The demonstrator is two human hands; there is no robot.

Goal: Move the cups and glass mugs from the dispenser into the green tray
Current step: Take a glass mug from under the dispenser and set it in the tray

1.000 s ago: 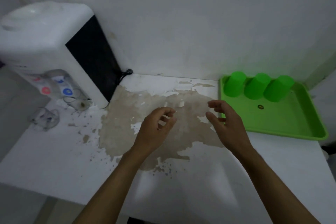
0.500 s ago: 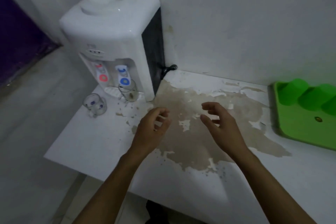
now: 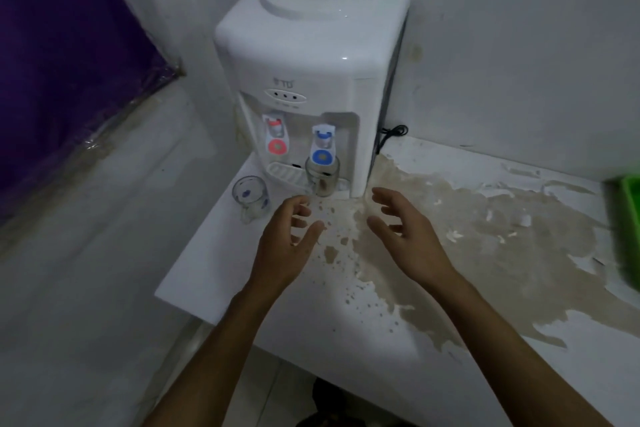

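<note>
Hands hover empty over the worktop (image 3: 346, 329) in front of the water dispenser (image 3: 311, 80): the left hand (image 3: 287, 243) has its fingers loosely curled and spread, the right hand (image 3: 405, 232) is open with fingers apart, and neither touches anything. Two glass mugs remain by the machine. One glass mug (image 3: 322, 175) stands upright on the drip tray (image 3: 282, 173) under the blue tap (image 3: 323, 146); the other glass mug (image 3: 250, 196), with blue dots on it, stands on the worktop just left of the drip tray, near the left hand. Only an edge of the green tray (image 3: 628, 218) shows, far to the right, well apart from both mugs.

The step in hand looks like a reach for the mugs, one per hand. It would go best if the left hand takes the dotted mug by its body or handle, and the right hand draws the other mug straight out from beneath the tap before lifting, so the rim does not knock the spout. Clear glass is slippery and may be wet, so a full wrap of the fingers seems wiser than a pinch.

Much of the white worktop carries a wide brownish patch where the coating has peeled or stained, with specks toward the dispenser. Walls are plain white and scuffed, a black cord (image 3: 389, 135) trails behind the machine, and a purple sheet (image 3: 69, 62) hangs at left.
</note>
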